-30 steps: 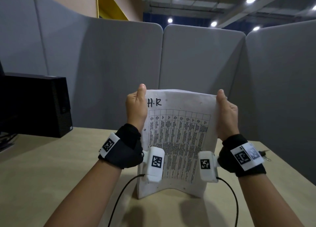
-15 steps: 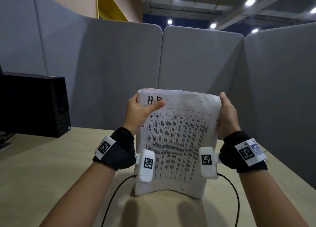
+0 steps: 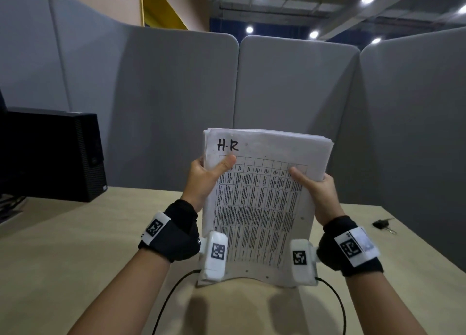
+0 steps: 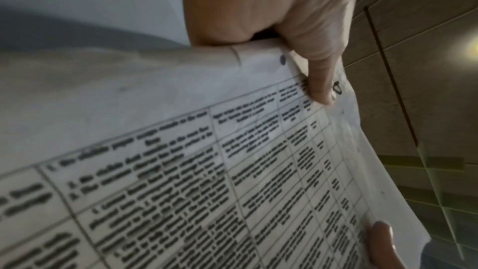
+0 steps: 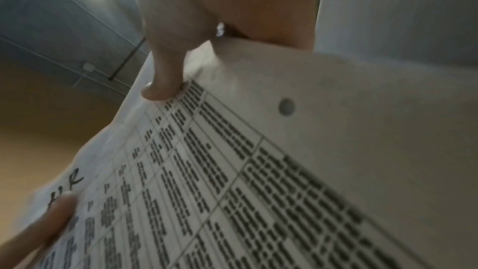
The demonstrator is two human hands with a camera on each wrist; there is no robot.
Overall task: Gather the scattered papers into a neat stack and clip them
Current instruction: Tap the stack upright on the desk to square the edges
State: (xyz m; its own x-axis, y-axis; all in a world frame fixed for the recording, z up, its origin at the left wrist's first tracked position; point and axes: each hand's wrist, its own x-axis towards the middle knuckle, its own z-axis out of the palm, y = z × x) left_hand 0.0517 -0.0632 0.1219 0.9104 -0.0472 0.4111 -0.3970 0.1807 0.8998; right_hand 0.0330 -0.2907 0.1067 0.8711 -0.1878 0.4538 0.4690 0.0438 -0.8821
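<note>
Both hands — left hand (image 3: pixel 205 181), right hand (image 3: pixel 319 191) — grip a stack of papers (image 3: pixel 259 203) upright, thumbs pressed on its front, bottom edge resting on the surface (image 3: pixel 75 246).

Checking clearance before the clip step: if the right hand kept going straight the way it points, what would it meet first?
Probably the grey partition; right hand, gripping the papers, points up and away. Depth unclear.

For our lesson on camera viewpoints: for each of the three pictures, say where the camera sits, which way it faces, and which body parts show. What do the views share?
Head: worn on the head, looking forward and down at the paper stack held upright on the desk; both forearms, left hand and right hand show.
Left wrist: looks along the left hand; its thumb presses the sheet.
Right wrist: looks along the right hand; its thumb presses the sheet.
Shared: all show the printed table.
</note>
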